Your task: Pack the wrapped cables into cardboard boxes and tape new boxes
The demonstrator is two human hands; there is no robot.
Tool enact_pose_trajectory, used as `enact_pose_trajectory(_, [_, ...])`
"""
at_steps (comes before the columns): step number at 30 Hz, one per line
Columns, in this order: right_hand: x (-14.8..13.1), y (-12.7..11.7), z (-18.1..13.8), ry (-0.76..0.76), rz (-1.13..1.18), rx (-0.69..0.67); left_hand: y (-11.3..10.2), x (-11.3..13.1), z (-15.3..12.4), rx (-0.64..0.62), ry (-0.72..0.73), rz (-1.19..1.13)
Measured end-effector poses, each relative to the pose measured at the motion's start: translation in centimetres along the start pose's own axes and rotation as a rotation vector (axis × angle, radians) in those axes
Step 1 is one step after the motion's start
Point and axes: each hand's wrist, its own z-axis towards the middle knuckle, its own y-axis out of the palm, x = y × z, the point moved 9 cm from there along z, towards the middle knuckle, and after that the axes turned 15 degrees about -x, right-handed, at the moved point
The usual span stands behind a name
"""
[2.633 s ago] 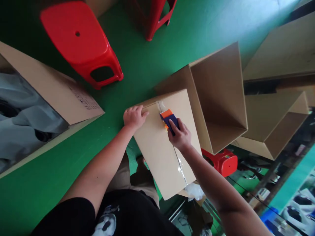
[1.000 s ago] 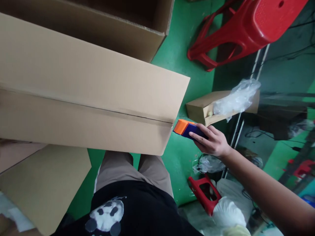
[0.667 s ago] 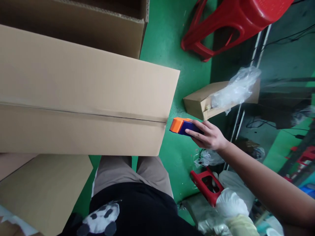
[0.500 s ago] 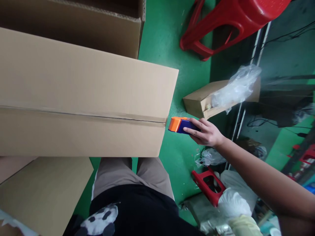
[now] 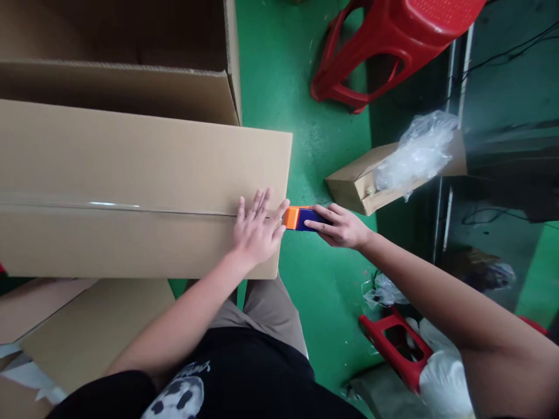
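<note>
A long closed cardboard box [image 5: 131,157] lies in front of me, with clear tape [image 5: 114,205] along its middle seam. My left hand [image 5: 257,233] rests flat on the box top near its right end, fingers spread across the seam. Just off that end, my right hand [image 5: 340,226] grips a tape dispenser [image 5: 308,219] with a dark blue body and an orange front. The orange front is close against the box edge, beside my left fingertips. Whether it touches the cardboard I cannot tell.
Behind the long box stands an open cardboard box [image 5: 131,87]. A red stool [image 5: 393,46] is at the upper right, with a smaller carton [image 5: 349,180] holding clear plastic below it. Another red stool [image 5: 397,349] and flat cardboard [image 5: 109,326] lie nearer me.
My left hand has come into view and now lies on the box top. My right hand and the dispenser have shifted slightly left in the picture, along with the box end.
</note>
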Motion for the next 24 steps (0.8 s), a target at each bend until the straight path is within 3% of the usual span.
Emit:
enact_pose_trajectory(5, [1.0, 0.6, -1.9, 0.004, -0.009, -0.004, 0.6, 0.5, 1.2, 0.002, -0.047, 0.05])
enact_pose_trajectory(10, [1.6, 1.3, -3.5, 0.143, -0.037, -0.094, 0.6, 0.0, 1.5, 0.006, -0.095, 0.068])
enact_pose_trajectory(13, [0.2, 0.8, -0.9, 0.249, -0.033, -0.254, 0.5, 0.2, 1.6, -0.005, -0.129, 0.073])
enact_pose_trajectory(17, [-2.5, -1.2, 5.0, 0.384, -0.03, -0.515, 0.5, 0.7, 1.9, -0.004, -0.186, 0.081])
enact_pose_trajectory(20, [-3.5, -2.0, 9.3, 0.399, -0.046, -0.594, 0.6, 1.2, 1.9, 0.011, -0.213, 0.086])
enact_pose_trajectory(24, [-1.8, 0.2, 11.0, 0.479, -0.074, -0.678, 1.1, 1.9, 2.3, -0.005, -0.212, 0.089])
